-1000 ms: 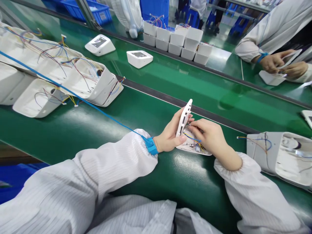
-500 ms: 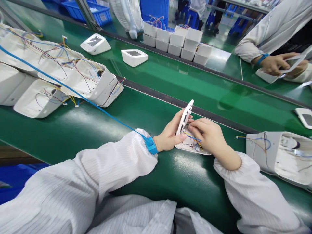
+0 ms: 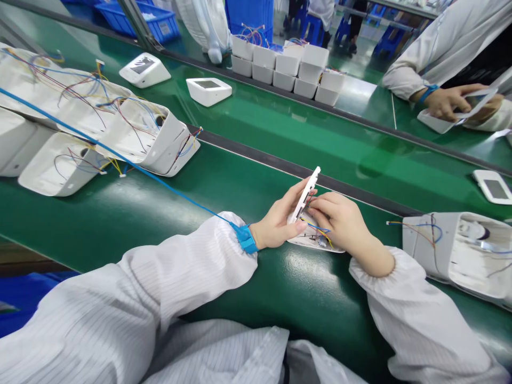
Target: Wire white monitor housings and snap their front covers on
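Observation:
My left hand (image 3: 280, 220) grips a white front panel (image 3: 306, 195), tilted nearly upright, its thumb reaching down by the rim of a white housing (image 3: 308, 238). Yellow and blue wires (image 3: 318, 226) run inside this housing, which rests on the green work surface. My right hand (image 3: 338, 217) is closed, its fingertips pinched behind the panel above the housing. What those fingertips hold is too small and hidden to name. A blue strap (image 3: 246, 238) with a cord circles my left wrist.
Open white housings with wires (image 3: 148, 133) stand at the left, another (image 3: 480, 256) at the right. White devices (image 3: 210, 92) lie on the green belt (image 3: 280, 122). Across it are stacked housings (image 3: 286, 66) and a person's hands (image 3: 452, 104).
The devices on the belt have shifted left in view. The panel in my left hand leans slightly more to the right. My right hand has hardly moved.

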### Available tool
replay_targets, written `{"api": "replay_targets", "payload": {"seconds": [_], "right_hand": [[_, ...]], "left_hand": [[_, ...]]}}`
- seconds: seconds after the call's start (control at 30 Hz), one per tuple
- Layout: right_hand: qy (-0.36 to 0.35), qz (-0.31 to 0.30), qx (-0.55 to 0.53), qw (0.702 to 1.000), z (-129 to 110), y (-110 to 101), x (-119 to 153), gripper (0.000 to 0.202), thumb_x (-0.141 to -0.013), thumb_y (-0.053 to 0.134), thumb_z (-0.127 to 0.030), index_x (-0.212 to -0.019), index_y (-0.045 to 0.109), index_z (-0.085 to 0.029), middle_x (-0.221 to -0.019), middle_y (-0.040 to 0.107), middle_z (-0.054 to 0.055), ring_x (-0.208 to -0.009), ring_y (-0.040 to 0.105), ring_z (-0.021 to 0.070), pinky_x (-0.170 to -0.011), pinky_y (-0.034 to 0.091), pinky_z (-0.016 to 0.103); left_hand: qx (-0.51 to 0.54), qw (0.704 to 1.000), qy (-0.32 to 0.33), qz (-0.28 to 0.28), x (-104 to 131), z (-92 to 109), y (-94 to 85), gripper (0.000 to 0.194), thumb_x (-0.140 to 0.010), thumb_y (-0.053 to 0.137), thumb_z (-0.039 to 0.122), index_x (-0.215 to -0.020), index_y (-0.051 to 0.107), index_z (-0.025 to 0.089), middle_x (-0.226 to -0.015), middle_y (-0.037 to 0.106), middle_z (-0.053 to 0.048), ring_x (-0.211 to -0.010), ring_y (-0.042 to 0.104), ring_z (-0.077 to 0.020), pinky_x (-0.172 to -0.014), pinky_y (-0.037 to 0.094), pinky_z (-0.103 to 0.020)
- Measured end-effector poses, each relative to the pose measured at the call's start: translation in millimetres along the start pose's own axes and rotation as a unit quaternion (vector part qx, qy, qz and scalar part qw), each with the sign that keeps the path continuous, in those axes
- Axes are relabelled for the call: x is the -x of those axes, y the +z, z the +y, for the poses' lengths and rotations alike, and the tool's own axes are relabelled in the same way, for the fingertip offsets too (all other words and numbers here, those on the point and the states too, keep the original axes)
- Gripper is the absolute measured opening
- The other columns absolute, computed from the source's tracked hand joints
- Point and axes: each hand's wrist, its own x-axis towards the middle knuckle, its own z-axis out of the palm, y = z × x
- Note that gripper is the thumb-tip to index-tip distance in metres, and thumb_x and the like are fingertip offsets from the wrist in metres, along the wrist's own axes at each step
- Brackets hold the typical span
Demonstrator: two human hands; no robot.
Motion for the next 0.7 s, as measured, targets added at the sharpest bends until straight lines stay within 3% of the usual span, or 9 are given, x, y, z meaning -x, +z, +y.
{"api": "replay_targets", "payload": {"seconds": [0.27,0.47,0.7], "right_hand": [[-0.013,0.006,0.0,1.0,-1.0,-0.1,-0.6,0.022,-0.096,0.049,-0.022,-0.091,0.07,-0.019,-0.084,0.069,0.007,-0.079,0.059,0.0202,-0.073,0.047,0.033],[0.0,-0.034,0.019,0.999,-2.8,-1.4,-1.0,0.026,-0.097,0.046,-0.023,-0.092,0.071,-0.021,-0.086,0.071,0.006,-0.078,0.059,0.0208,-0.074,0.045,0.035],[0.004,-0.037,0.048,0.998,-3.6,0.5,-1.5,0.027,-0.095,0.046,-0.022,-0.09,0.072,-0.018,-0.079,0.07,0.008,-0.076,0.059,0.0215,-0.07,0.044,0.034]], "left_hand": [[-0.019,0.999,0.016,-0.029,-3.3,1.9,0.5,0.079,-0.084,0.065,0.05,-0.151,0.03,0.026,-0.157,0.036,-0.012,-0.142,0.039,-0.034,-0.118,0.033,-0.049],[-0.095,0.994,0.025,-0.036,-3.5,8.0,1.5,0.081,-0.084,0.062,0.053,-0.152,0.028,0.025,-0.144,0.05,-0.013,-0.127,0.054,-0.0318,-0.11,0.04,-0.048],[-0.142,0.988,0.036,-0.046,-3.5,9.9,1.8,0.078,-0.086,0.059,0.051,-0.151,0.029,0.022,-0.141,0.051,-0.013,-0.124,0.053,-0.0326,-0.109,0.04,-0.048]]}}
